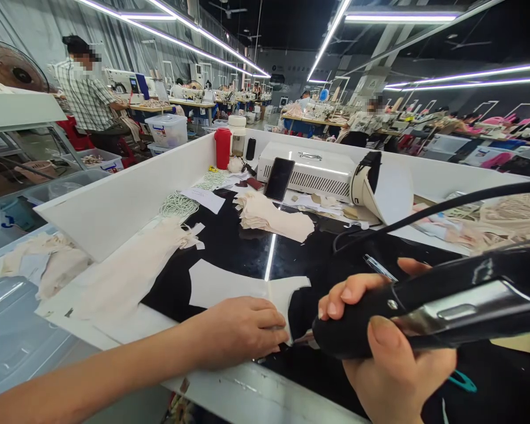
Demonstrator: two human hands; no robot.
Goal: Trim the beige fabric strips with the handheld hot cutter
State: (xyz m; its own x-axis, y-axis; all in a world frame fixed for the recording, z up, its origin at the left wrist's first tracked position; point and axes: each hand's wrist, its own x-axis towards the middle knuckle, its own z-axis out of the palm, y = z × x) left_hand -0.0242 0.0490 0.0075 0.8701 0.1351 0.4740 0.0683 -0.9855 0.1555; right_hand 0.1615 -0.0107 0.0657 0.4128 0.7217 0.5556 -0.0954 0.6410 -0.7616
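Note:
My left hand (242, 331) presses down on a cut piece of pale fabric (227, 285) near the table's front edge, fingers laid out over it. The piece is flat, with a curved edge. In my right hand (393, 353) is a black corded hand tool (459, 300), with a long metal lever along its side. My fingers and thumb wrap round its rounded front end. The metal tip (308, 338) points left and meets the fabric's edge close to my left fingertips; whether it touches cannot be made out.
Fabric stacks lie behind (274, 217) and at left (128, 282). A phone (279, 178) leans on a white metal box (307, 168). The tool's black cable (437, 209) arcs across the right. A pen (380, 268) and teal thread snips (463, 381) lie on the black surface (238, 247).

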